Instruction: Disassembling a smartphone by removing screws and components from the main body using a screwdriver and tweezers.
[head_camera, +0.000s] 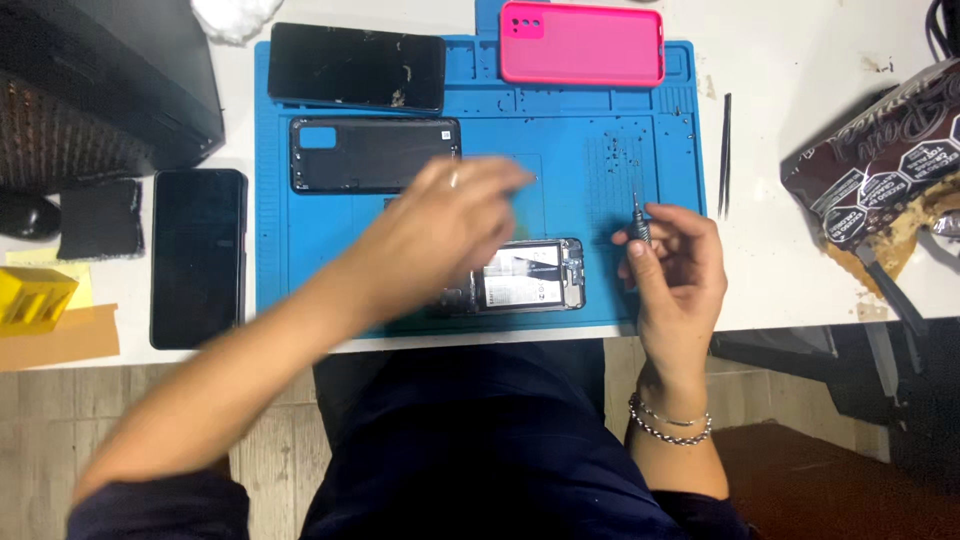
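Note:
An opened phone (530, 276) with its insides showing lies on the blue work mat (620, 130) near the front edge. My left hand (450, 225) hovers blurred over the phone's left end, fingers stretched toward the mat's middle and holding nothing I can make out. My right hand (672, 260) sits just right of the phone, pinching a small screwdriver (638, 215) upright, tip pointing away from me.
On the mat lie a black back cover (375, 155), a dark screen panel (355, 65) and a pink case (582, 44). Tweezers (725, 155) rest right of the mat, a black phone (198, 258) left of it. A snack bag (880, 160) sits far right.

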